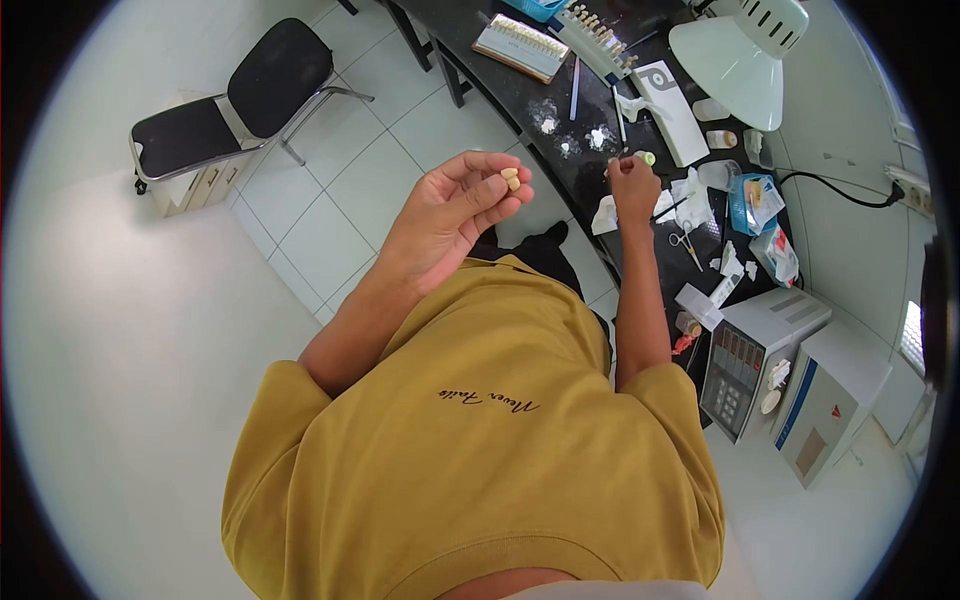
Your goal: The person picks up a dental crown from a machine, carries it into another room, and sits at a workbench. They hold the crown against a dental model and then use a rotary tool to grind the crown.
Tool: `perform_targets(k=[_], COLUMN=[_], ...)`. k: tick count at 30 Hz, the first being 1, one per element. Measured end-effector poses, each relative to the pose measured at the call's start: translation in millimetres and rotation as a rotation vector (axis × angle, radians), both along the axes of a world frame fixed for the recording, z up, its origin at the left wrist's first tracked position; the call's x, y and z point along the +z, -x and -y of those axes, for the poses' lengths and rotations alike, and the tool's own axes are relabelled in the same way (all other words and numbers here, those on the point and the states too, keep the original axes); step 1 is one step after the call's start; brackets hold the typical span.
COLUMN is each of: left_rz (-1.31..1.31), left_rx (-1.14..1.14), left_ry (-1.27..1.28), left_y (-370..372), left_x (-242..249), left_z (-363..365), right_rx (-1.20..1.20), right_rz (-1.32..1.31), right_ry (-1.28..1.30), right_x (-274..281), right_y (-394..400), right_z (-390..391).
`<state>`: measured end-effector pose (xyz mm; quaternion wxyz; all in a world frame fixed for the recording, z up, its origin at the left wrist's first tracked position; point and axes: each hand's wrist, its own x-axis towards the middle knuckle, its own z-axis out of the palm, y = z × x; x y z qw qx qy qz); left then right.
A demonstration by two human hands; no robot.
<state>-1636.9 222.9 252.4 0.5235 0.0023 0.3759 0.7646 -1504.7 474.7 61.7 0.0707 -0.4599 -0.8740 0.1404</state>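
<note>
Cream-coloured and small, the piece (512, 179) sits at the fingertips of our left hand (460, 205), pinched by the thumb against the fingers, palm turned partly up, in front of our body and off the edge of the table (590, 178). Our right hand (635, 188) reaches over the table, beside a small pot with a yellow-green rim (646, 158); its fingers are drawn together, but we cannot tell whether they grip anything.

For so slight a piece, we judge that a light, even pinch serves best — firm enough not to drop it on the tiles, loose enough to let us turn it. Steadying the left forearm against our side would help, and so would moving the right hand slowly among the clutter.

The tabletop is black and dusted with white powder (598, 138). Crumpled tissue (690, 190) lies near the right hand, with scissor-handled metal tool (693, 255) just beyond. A pale lamp (728, 65) leans over the far side, and a grey machine with a keypad (738, 360) stands nearer us. Across the tiled floor (390, 180) — a black chair (280, 80) by the white wall.
</note>
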Motion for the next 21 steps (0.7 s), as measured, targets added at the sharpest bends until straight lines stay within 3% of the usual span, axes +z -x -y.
perform_targets(k=[3, 10, 14, 16, 21], left_rz=[-0.057, -0.038, -0.05, -0.08, -0.134], left_rx=[0.004, -0.037, 0.012, 0.031, 0.064], left_ry=[-0.002, -0.039, -0.067, -0.084, -0.136], left_y=[3.8, 0.1, -6.1, -10.0, -14.0], left_x=[1.9, 11.3, 20.5, 24.8, 31.2], left_z=[-4.6, -24.2, -34.6, -38.6, -43.1], right_rx=[-0.153, 0.008, 0.168, 0.25, 0.306], right_rz=[-0.488, -0.987, -0.999, -1.013, -0.948], right_ry=[0.58, 0.87, 0.916, 1.022, 1.008], right_x=[33.2, 172.6, 225.2, 238.0, 253.4], right_y=[-9.5, 8.2, 15.9, 18.4, 24.0], right_z=[16.4, 54.9, 58.4, 56.5, 50.4])
